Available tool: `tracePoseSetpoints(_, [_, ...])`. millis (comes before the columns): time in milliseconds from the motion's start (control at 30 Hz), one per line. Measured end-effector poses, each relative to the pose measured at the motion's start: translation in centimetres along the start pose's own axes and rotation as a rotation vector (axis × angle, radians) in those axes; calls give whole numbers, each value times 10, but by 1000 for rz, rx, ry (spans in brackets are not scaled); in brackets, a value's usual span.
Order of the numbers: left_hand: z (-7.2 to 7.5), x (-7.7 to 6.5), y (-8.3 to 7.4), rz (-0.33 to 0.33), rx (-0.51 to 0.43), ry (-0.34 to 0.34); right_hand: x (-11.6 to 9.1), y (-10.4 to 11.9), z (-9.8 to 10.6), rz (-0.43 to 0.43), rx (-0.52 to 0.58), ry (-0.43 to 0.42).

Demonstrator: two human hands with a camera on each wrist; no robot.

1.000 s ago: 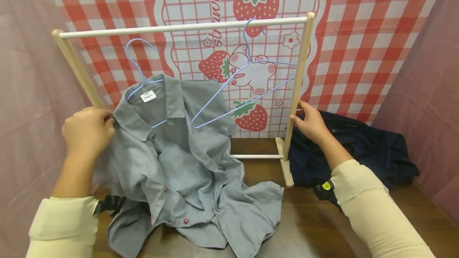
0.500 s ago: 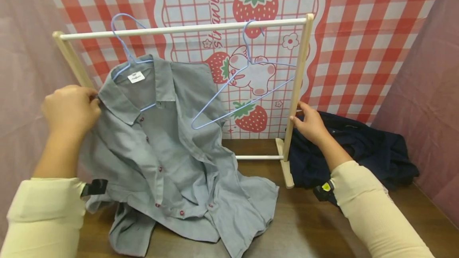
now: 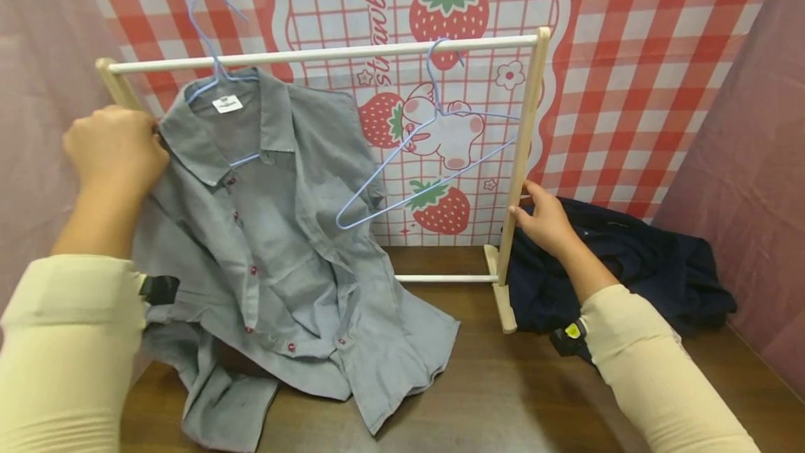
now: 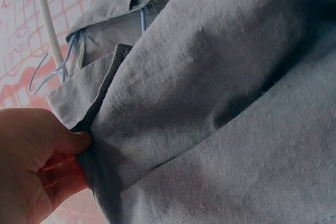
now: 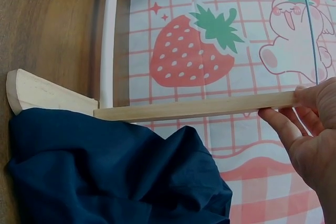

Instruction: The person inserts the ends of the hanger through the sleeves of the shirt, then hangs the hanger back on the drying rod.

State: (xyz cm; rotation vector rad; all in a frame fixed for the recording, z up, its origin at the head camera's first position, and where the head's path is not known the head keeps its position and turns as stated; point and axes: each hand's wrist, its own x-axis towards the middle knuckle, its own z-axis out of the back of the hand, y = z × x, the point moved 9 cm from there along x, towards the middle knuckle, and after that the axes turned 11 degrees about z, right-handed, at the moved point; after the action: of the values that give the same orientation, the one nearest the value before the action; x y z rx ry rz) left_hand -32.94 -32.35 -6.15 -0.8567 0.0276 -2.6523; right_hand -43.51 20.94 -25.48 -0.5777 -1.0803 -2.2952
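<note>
While the left hand (image 3: 116, 149) pinches the shirt (image 3: 286, 208), the right hand (image 3: 544, 219) steadies the rack

As seen from the head, the left hand is at nine o'clock, thumb and fingers closed on grey cloth just beside the collar (image 3: 198, 145). The right hand is at three o'clock, thumb and fingertips parted only slightly, lightly gripping the wooden post (image 3: 531, 100) of the rack.

The shirt spreads from nine o'clock toward seven, collar uppermost and neck open, with its sleeves trailing onto the brown worktop (image 3: 490, 397). A white label (image 3: 227, 103) shows inside the neck. A blue hanger (image 3: 219, 74) sits within the shirt; its hook stands above the rail (image 3: 327, 54) between ten and eleven o'clock, and whether the two touch I cannot tell. A second hanger (image 3: 438, 114) is hooked over the rail near twelve o'clock, tilted, one corner in front of the shirt, its other end behind the post.

Between three and four o'clock, a dark garment (image 3: 654, 257) lies heaped on the worktop. Behind everything is a red-and-white cloth (image 3: 635, 89) printed with strawberries.
</note>
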Motion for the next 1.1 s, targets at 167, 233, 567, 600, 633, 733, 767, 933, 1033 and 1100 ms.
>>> tracePoseSetpoints(167, [-7,7,3,-9,22,38,-1,-1,1,-5,-8,-8])
tracePoseSetpoints(233, [-11,7,4,-19,12,49,-1,-3,1,-7,-13,-11])
tracePoseSetpoints(567, [-31,0,10,-62,-33,97,-2,-5,1,-10,-19,-10])
tracePoseSetpoints(600, [-33,0,10,-63,-32,104,-3,-5,1,-12,-20,-10])
tracePoseSetpoints(633, [-35,-1,11,-63,-32,112,-3,-5,1,-13,-19,-9])
tracePoseSetpoints(733, [-41,-2,13,-59,-30,138,-4,-4,0,-18,-12,-7])
tracePoseSetpoints(767, [-42,-2,13,-56,-30,145,-4,-4,0,-19,-11,-6])
tracePoseSetpoints(933, [-45,-4,15,-54,-38,156,-3,-3,-1,-15,-10,-8])
tracePoseSetpoints(1033, [-47,-5,16,-57,-47,156,-2,-2,-2,-15,-15,-4])
tracePoseSetpoints(1100, [-48,-6,17,-55,-49,159,-1,-2,-3,-18,-20,2])
